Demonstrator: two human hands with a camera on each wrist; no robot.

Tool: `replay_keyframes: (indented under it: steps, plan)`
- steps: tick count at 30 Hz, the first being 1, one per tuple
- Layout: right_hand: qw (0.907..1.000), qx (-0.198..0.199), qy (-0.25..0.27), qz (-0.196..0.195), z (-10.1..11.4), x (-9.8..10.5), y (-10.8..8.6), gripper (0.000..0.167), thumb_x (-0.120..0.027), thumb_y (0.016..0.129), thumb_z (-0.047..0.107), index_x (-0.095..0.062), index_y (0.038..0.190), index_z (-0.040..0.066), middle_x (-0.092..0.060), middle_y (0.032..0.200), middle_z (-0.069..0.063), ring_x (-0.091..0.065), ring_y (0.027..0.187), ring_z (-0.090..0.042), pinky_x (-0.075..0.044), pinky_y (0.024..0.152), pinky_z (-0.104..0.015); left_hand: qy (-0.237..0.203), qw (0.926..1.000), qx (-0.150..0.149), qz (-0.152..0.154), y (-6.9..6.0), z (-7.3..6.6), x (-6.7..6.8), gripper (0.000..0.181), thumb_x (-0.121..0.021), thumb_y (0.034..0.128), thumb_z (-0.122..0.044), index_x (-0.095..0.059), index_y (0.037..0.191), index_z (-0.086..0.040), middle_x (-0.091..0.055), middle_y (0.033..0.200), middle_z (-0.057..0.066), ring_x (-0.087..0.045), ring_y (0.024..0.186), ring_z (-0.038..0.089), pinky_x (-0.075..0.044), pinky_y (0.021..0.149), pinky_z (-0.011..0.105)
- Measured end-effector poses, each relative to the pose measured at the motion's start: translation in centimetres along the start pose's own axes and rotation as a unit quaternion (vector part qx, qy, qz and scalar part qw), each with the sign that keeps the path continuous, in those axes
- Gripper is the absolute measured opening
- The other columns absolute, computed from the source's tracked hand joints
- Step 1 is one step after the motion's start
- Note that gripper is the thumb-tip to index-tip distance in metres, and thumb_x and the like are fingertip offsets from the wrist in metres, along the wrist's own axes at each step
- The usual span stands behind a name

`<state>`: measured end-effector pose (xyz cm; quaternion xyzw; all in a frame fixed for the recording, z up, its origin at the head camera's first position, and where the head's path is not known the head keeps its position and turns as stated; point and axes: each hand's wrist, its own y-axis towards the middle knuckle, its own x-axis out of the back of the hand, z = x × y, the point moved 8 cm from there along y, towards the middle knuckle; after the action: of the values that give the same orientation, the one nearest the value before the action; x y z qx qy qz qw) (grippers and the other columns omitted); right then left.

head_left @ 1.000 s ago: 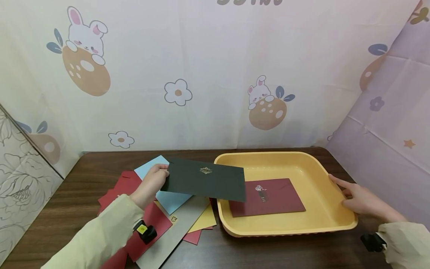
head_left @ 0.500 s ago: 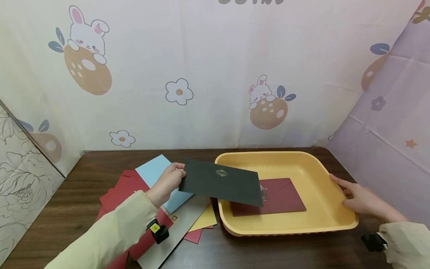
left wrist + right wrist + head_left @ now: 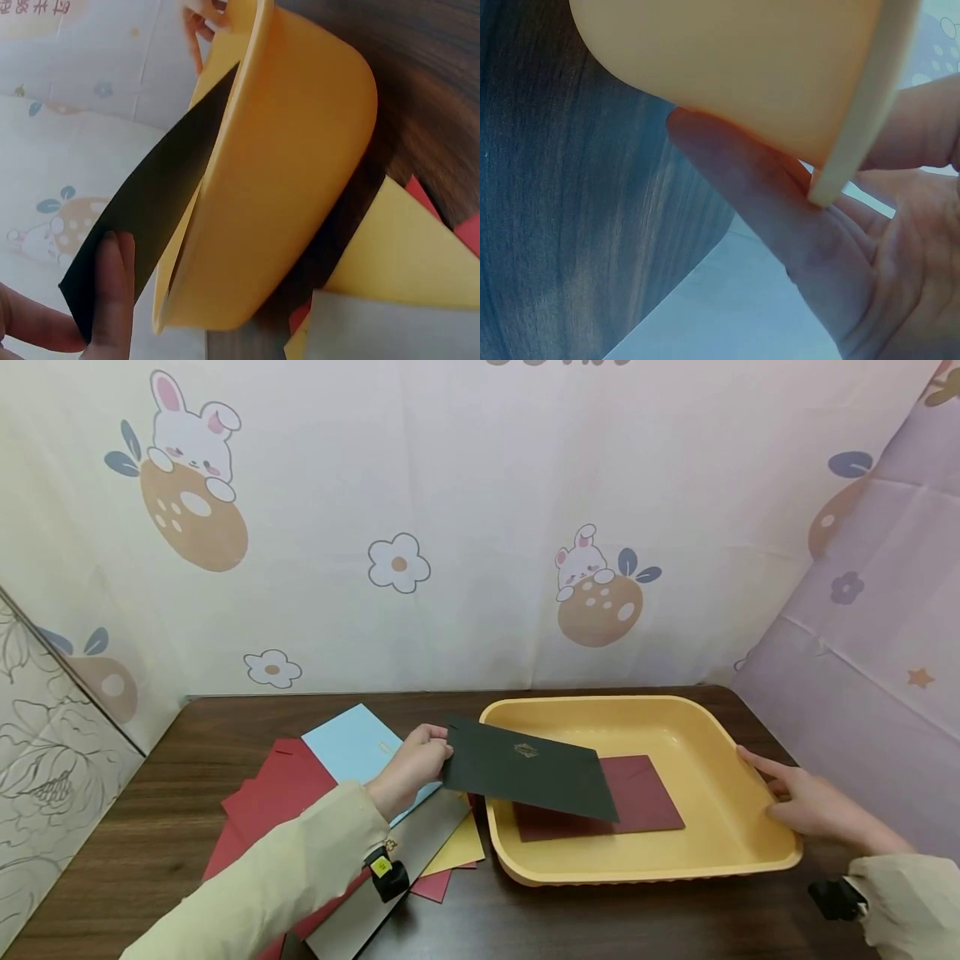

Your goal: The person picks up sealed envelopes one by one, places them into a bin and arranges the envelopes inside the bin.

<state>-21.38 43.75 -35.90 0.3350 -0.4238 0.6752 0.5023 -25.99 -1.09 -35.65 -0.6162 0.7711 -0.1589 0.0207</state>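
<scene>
Left hand: pinched left end of dark green envelope. Envelope: long axis ran rightward, far end tipped down above maroon envelope, inside yellow tray; left hand nearer. Right hand: gripped tray's right rim.

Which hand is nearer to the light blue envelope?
Left. The left hand, pinching the dark green envelope, overlaps the light blue envelope in the head view; the right hand is farther off, gripping the right side of the yellow tray.
</scene>
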Motion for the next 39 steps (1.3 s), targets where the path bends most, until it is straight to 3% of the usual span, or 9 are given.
replay_keyframes:
  steps: [11,19,28,35,39]
  plan:
    - [0.9999,0.0,-0.009,-0.004,0.1,0.1,0.0,0.082,-0.057,0.077,-0.004,-0.013,0.147,-0.01,-0.064,0.101,-0.032,-0.067,0.081,-0.025,-0.048,0.054,-0.026,-0.038,0.999,-0.002,0.026,0.9,-0.6,-3.6,0.034,-0.039,0.0968,0.0,-0.033,0.13,0.006,-0.052,0.127,0.027,-0.062,0.105,0.032,-0.052,0.089,0.041]
    - [1.0,0.001,-0.01,-0.002,0.2,0.1,0.0,0.081,-0.056,0.077,-0.004,-0.014,0.146,-0.011,-0.066,0.1,-0.029,-0.066,0.078,-0.02,-0.048,0.054,-0.025,-0.048,0.9978,-0.011,0.044,1.3,-0.9,-6.0,0.034,-0.04,0.0945,0.002,-0.032,0.128,0.004,-0.056,0.123,0.025,-0.064,0.1,0.032,-0.052,0.088,0.042]
    - [0.9999,0.007,-0.013,-0.005,0.2,0.1,-0.1,0.081,-0.056,0.076,-0.005,-0.016,0.146,-0.012,-0.067,0.097,-0.025,-0.063,0.073,-0.012,-0.047,0.053,-0.025,-0.056,0.9963,-0.028,0.058,1.4,-0.8,-8.1,0.037,-0.04,0.0926,0.004,-0.033,0.129,0.007,-0.062,0.111,0.024,-0.068,0.082,0.028,-0.054,0.082,0.04]
    - [1.0,0.004,-0.004,-0.003,0.3,0.1,-0.2,0.081,-0.056,0.077,-0.005,-0.014,0.147,-0.011,-0.067,0.098,-0.026,-0.064,0.072,-0.013,-0.049,0.053,-0.025,-0.039,0.9969,-0.025,0.064,1.5,-0.4,-9.0,0.04,-0.044,0.0967,0.0,-0.029,0.134,0.006,-0.06,0.116,0.024,-0.068,0.086,0.034,-0.047,0.095,0.048]
    - [1.0,0.002,-0.006,-0.003,0.3,0.1,-0.2,0.081,-0.056,0.077,-0.005,-0.013,0.147,-0.011,-0.067,0.097,-0.025,-0.064,0.073,-0.014,-0.049,0.053,-0.025,0.002,0.9978,-0.032,0.058,1.7,-0.4,-9.2,0.051,-0.051,0.0939,0.001,-0.025,0.137,0.004,-0.062,0.098,0.02,-0.069,0.082,0.035,-0.052,0.086,0.04]
